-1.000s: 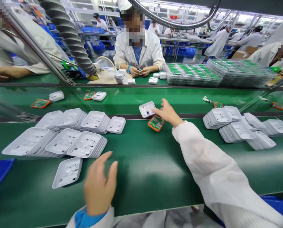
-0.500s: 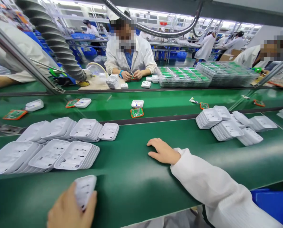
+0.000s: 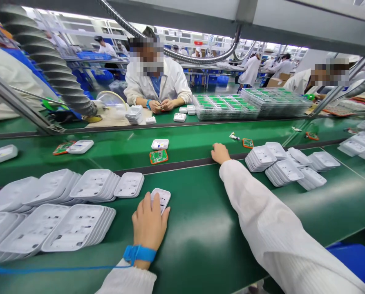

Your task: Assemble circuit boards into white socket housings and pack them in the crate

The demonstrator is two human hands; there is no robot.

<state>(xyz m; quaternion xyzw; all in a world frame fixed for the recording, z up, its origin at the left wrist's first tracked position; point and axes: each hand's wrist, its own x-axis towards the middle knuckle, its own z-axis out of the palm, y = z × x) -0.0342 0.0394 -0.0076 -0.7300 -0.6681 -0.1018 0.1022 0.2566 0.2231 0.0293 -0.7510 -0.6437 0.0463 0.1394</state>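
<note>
Green table (image 3: 200,228), assembly line. Left hand (image 3: 148,224) lies fingers-over a white plastic cover (image 3: 161,199) lying flat, just right of cover stacks (image 3: 75,224). Right hand (image 3: 220,153) open, empty, at conveyor edge left of more stacks (image 3: 288,165). No writing legible.

Green PCB (image 3: 158,156) by small white tray (image 3: 160,143), mid belt.

Left hand (image 3: 148,222) laid flat over white cover (image 3: 161,199) on green bench (image 3: 200,228); blue wrist strap (image 3: 139,253) worn. Right hand (image 3: 220,153) extended to bench far edge, near cover stacks (image 3: 280,163). Circuit board (image 3: 158,156) and small housing (image 3: 160,143) carried on conveyor (image 3: 124,147).
</note>
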